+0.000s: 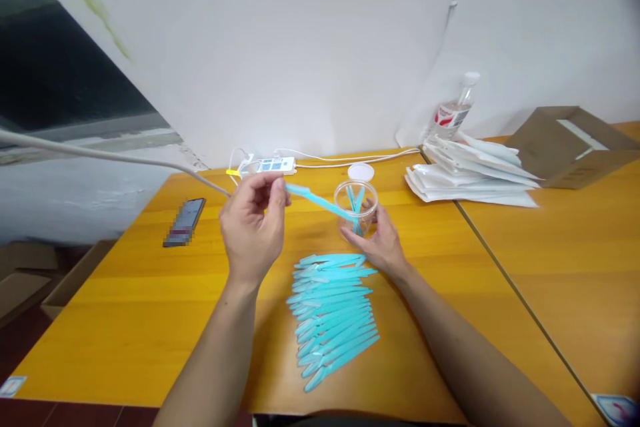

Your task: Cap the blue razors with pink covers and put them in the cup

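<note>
Pinched in my left hand [255, 223] is one end of a light-blue plastic stick [320, 201], which slants down to the right, its far end at the clear jar. My right hand [383, 240] is wrapped round the lower right side of the clear round jar [341, 203], which is open at the top. Several blue sticks [356, 200] stand inside the jar. Below the jar, a spread row of similar blue sticks [335, 313] lies on the wooden table [200, 320]. A round white lid [361, 172] lies just behind the jar.
A phone [185, 221] lies at the left. Near the wall is a power strip [270, 165] with white cables. At the right are stacked white packets [470, 177], a plastic bottle [453, 113] and an open cardboard box [565, 147]. A cable [125, 158] crosses at the left.
</note>
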The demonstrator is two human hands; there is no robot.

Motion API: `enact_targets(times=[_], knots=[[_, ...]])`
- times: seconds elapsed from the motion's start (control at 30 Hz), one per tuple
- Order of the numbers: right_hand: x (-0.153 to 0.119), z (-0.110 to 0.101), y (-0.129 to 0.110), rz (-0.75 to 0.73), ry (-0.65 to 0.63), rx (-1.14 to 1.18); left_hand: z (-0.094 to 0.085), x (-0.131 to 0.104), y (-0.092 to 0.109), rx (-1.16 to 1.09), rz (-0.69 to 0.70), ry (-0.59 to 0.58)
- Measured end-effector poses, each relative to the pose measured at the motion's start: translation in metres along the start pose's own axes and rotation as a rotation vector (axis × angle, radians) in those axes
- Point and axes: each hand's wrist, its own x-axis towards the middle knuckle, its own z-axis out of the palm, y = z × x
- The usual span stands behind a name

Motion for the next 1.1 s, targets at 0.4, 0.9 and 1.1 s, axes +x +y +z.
enact_targets(times=[0.4, 0.9, 1.1], knots=[[0.002, 0.0, -0.001, -0.01, -0.006, -0.017, 0.051, 0.047, -0.001, 0.389, 0.367, -0.733], [0.001, -0.001, -0.002, 0.007, -0.018, -0.021, -0.011, -0.031, -0.093, 0.481, -0.116, -1.168], [0.0, -0.001, -0.003, 0.017, -0.009, -0.019, -0.007, -0.054, -0.107, 0.342, -0.197, -1.12]])
